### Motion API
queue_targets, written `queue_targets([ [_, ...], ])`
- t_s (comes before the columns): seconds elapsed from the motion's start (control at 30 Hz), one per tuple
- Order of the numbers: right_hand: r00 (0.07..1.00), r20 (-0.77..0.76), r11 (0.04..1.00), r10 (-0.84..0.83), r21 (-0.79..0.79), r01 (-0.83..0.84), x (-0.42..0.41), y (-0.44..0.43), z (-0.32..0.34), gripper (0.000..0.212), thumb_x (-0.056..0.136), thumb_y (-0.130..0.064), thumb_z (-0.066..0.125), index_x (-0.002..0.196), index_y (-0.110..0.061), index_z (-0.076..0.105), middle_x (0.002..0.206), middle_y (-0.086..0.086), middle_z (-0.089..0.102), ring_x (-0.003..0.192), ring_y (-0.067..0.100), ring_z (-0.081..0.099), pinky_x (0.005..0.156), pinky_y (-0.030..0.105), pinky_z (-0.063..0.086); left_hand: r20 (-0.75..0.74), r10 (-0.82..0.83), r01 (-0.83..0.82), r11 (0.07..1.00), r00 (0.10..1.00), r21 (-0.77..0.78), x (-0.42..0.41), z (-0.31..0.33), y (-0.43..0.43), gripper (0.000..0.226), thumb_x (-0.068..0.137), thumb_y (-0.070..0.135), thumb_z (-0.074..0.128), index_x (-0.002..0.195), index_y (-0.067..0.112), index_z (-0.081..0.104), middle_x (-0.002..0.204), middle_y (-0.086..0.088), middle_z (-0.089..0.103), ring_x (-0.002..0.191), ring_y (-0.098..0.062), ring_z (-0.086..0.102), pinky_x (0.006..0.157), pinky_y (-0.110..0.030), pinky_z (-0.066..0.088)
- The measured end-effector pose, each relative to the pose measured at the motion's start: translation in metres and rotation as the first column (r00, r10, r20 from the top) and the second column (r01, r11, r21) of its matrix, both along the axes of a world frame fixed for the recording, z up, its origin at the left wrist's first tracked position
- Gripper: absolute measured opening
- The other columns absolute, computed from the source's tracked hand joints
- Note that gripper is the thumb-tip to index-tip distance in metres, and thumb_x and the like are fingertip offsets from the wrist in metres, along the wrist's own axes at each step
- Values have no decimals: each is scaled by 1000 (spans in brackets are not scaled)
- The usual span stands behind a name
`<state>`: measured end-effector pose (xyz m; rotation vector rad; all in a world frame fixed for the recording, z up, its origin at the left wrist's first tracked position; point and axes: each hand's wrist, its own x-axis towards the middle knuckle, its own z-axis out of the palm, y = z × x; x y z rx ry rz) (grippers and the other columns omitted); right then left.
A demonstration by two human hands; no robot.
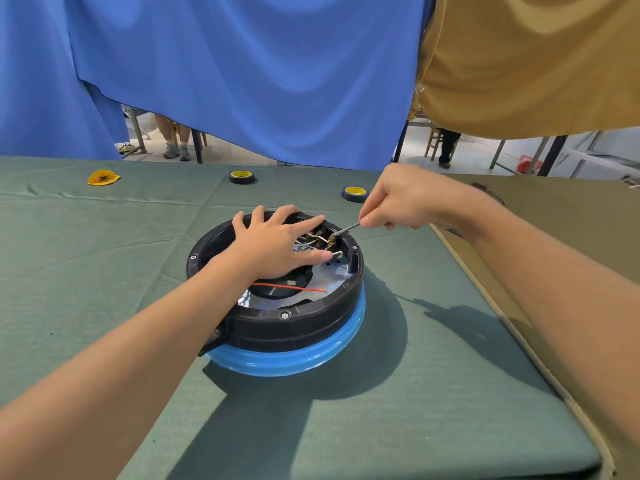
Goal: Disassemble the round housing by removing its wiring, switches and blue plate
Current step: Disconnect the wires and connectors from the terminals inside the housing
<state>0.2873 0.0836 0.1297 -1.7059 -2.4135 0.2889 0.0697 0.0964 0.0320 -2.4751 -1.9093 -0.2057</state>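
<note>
We work on the round housing (277, 306) at the middle of the green counter (415, 410).
Our left hand (277, 244) lies spread flat across its open top above a red wire (289, 287); our right hand (412, 199) pinches a thin metal tool (346, 230) at the switches (323, 239). Two tape rolls (241, 176) sit beyond.

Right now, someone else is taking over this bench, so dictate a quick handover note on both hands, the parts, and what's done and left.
Left hand: flat on the round housing, steadying it.
Right hand: pinching a thin metal tool, tip at the switches by the far rim.
Housing sits on the green cloth, blue plate underneath.
Done: nothing visibly removed yet.
Left: red wire, white wires, switches, blue plate.
</note>
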Motion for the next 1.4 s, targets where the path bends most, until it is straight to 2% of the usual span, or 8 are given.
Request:
queue_targets([
  [0.23, 941, 331, 944, 76, 279, -174, -26, -19, -5, 15, 82, -16, 64, 93, -15, 73, 89, 9, 68, 83, 32, 62, 71, 43, 56, 4, 4, -4, 1000, 1000, 13, -1, -1, -1, 87, 58, 94, 12, 141, 65, 11, 158, 10, 15, 142, -37, 14, 113, -62, 5],
  [0.33, 954, 279, 980, 106, 136, -149, -21, -6, 11, 11, 84, -21, 68, 90, -20, 77, 73, -7, 71, 68, 9, 58, 65, 28, 52, 4, 2, -2, 1000, 1000, 14, -1, -1, 0, 87, 59, 94, 13, 141, 65, 11, 158, 10, 15, 142, -37, 14, 113, -62, 5],
  [0.43, 998, 32, 992, 62, -111, -58, -8, 13, 19, 7, 84, -18, 73, 85, -19, 79, 50, -6, 56, 48, 14, 43, 43, 22, 37, 7, 0, 0, 1000, 1000, 2, -1, -1, 0, 88, 58, 94, 12, 141, 65, 11, 158, 9, 15, 142, -38, 14, 113, -62, 4],
  [0.7, 907, -310, 782, -285, -622, 33, 20, 34, 2, 15, 90, -15, 65, 96, -3, 71, 61, 6, 46, 40, 7, 18, 39, 16, 16, 10, -2, 2, 1000, 1000, -4, -2, 0, 1, 87, 59, 95, 14, 140, 66, 10, 158, 9, 15, 142, -38, 13, 112, -61, 6],
  [0.83, 938, -298, 925, -178, -376, 56, 18, 21, 2, 8, 84, -17, 73, 84, -11, 78, 61, 7, 52, 51, 17, 31, 43, 25, 24, 12, 1, -1, 1000, 1000, 2, -1, -1, 2, 86, 59, 95, 15, 140, 66, 11, 158, 9, 16, 142, -38, 13, 112, -61, 6],
  [1.0, 999, 21, 999, 24, 40, -25, 2, -9, -1, 11, 84, -26, 70, 75, -30, 76, 50, -17, 62, 62, 9, 59, 59, 23, 48, 11, 4, -4, 1000, 1000, 3, -1, -1, 1, 88, 58, 95, 13, 141, 65, 11, 158, 10, 16, 142, -37, 14, 113, -61, 6],
  [1.17, 986, 153, 968, 65, 231, -100, -6, -27, -8, 14, 88, -25, 65, 92, -24, 79, 93, -8, 74, 84, 16, 57, 83, 37, 53, 5, 1, -1, 1000, 1000, 9, -1, -1, 1, 87, 59, 94, 13, 141, 65, 11, 158, 9, 16, 142, -37, 14, 112, -62, 6],
  [1.4, 996, 81, 970, 32, 238, -50, 2, -33, -17, 18, 92, -30, 63, 100, -25, 78, 104, -3, 73, 102, 23, 59, 88, 36, 49, 13, 1, -2, 1000, 1000, 6, -1, 0, 0, 90, 57, 94, 11, 142, 64, 11, 158, 10, 16, 142, -36, 14, 113, -62, 7],
])
